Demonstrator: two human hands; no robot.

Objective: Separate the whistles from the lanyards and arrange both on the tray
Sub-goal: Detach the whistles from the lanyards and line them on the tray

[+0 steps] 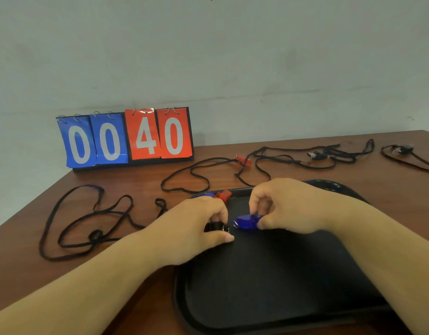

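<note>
Left hand pinches black whistle; right hand, at its 3 o'clock, pinches blue whistle over tray.

Two bare arms show, one on the left and one on the right. The left forearm is long and smooth, bare from the near edge up to the wrist. The right forearm is bare the same way. The left hand and the right hand are bare too. The left thumb has a short nail at its tip.
</note>
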